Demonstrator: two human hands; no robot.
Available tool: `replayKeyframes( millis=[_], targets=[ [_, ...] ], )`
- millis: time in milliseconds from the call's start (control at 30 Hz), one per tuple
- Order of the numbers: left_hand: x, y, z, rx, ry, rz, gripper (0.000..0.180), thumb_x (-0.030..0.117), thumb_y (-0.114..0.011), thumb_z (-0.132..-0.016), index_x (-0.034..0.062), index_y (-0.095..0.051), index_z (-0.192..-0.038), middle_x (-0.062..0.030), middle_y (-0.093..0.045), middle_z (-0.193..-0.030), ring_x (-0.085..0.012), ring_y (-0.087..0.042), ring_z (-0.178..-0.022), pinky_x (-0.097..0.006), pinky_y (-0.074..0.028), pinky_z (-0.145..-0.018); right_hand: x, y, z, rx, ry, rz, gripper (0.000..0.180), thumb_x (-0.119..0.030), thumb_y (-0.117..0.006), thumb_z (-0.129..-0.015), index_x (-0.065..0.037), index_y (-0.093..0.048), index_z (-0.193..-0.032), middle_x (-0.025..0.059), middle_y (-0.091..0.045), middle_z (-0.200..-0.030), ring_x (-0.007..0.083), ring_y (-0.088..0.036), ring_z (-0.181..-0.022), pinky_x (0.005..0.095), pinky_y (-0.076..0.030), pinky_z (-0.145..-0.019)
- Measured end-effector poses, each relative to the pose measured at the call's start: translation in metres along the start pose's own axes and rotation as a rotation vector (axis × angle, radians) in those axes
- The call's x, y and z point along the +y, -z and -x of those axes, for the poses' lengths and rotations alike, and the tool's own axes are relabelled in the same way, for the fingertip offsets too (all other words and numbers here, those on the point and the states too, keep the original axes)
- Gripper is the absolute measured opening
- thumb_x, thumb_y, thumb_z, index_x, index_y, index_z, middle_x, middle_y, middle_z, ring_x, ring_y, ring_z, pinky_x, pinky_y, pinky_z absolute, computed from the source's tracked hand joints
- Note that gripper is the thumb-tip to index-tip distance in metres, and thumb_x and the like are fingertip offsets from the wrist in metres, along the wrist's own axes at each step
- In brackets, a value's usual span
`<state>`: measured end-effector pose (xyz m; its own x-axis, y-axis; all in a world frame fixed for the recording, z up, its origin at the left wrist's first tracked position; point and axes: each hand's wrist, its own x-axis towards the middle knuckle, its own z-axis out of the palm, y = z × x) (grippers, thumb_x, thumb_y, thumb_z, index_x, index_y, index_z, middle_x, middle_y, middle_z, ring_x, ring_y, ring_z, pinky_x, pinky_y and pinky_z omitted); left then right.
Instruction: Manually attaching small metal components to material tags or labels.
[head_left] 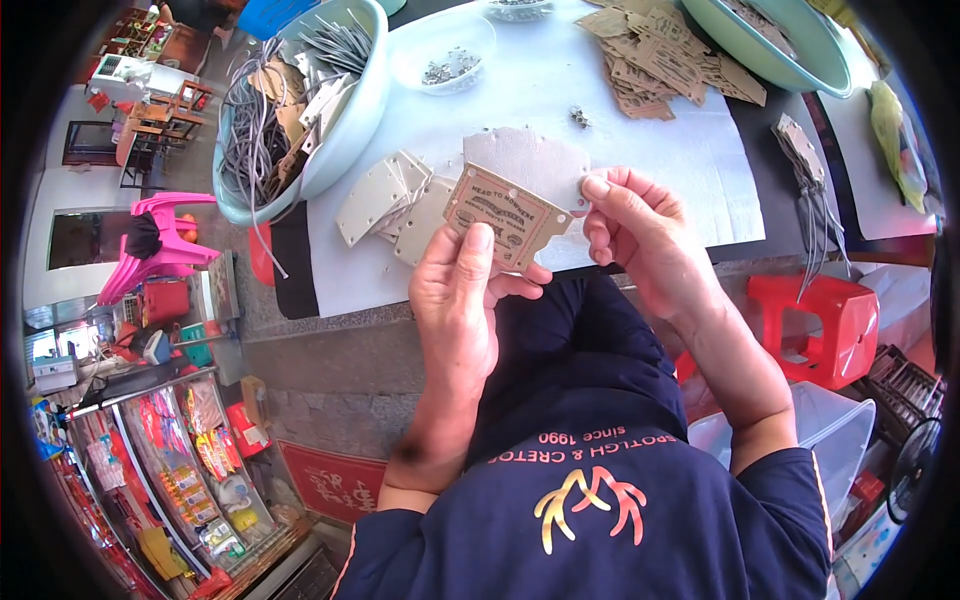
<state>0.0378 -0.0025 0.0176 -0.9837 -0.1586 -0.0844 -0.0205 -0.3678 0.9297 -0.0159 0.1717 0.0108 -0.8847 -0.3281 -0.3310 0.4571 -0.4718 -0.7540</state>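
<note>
While over the white sheet (560, 90), both hands' fingers (478, 245) seemingly pinched on one tan printed tag (500, 212) and grey card (535, 165).

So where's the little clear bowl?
In the head view, the clear bowl sits at the top on the white sheet, just right of the big basin.

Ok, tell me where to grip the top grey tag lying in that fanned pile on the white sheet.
Pinch the grey tag by its free outer corner at the lower left, coming from the bowl side. There it overhangs the pile; toward the left hand it overlaps other tags.
</note>
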Motion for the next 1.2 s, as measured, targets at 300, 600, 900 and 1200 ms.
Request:
replayKeyframes(
  millis=[300, 600, 900, 1200],
  targets=[
    [0.001, -0.005, -0.003, 0.041, 0.035, 0.052, 0.023, 0.018, -0.050, -0.099, -0.0027, -0.057, -0.107, -0.0130, -0.068, -0.087, -0.0171, -0.066, -0.063, -0.024, -0.053, -0.053, 0.000, 0.001, 0.008, -0.172, 0.046, 0.175, 0.020, -0.016, -0.067, -0.089, -0.004, -0.059, -0.104, 0.0019, -0.064, -0.082, 0.0053, -0.057, -0.063, 0.0202, -0.047, -0.055],
    [0.003, -0.004, -0.002, -0.085, 0.024, -0.128, 0.023, 0.017, -0.053, -0.098, -0.0026, -0.058, -0.108, -0.0122, -0.068, -0.086, -0.0158, -0.065, -0.060, -0.022, -0.050, -0.051, -0.042, -0.003, -0.010, -0.216, 0.084, 0.598, 0.032, -0.033, -0.062, -0.092, -0.003, -0.066, -0.103, -0.0046, -0.051, -0.068, 0.0034, -0.043, -0.057, 0.0198, -0.034, -0.051],
    [0.005, -0.007, -0.006, 0.032, 0.116, -0.038, 0.032, 0.029, -0.048, -0.101, -0.0005, -0.058, -0.110, -0.0124, -0.068, -0.088, -0.0174, -0.067, -0.061, -0.022, -0.049, -0.050, -0.020, 0.003, -0.010, -0.093, 0.268, 0.294, 0.016, -0.019, -0.061, -0.094, -0.004, -0.059, -0.090, 0.0009, -0.061, -0.075, 0.0075, -0.058, -0.060, 0.0215, -0.048, -0.055],
    [-0.008, -0.011, -0.006, 0.037, 0.136, 0.206, 0.033, 0.033, -0.046, -0.101, 0.0014, -0.056, -0.107, -0.0077, -0.064, -0.081, -0.0142, -0.058, -0.054, -0.025, -0.046, -0.049, 0.022, 0.001, 0.012, -0.121, -0.123, -0.321, 0.014, -0.014, -0.066, -0.091, -0.002, -0.062, -0.097, 0.0050, -0.065, -0.081, 0.0106, -0.065, -0.066, 0.0213, -0.054, -0.056]
  ],
)
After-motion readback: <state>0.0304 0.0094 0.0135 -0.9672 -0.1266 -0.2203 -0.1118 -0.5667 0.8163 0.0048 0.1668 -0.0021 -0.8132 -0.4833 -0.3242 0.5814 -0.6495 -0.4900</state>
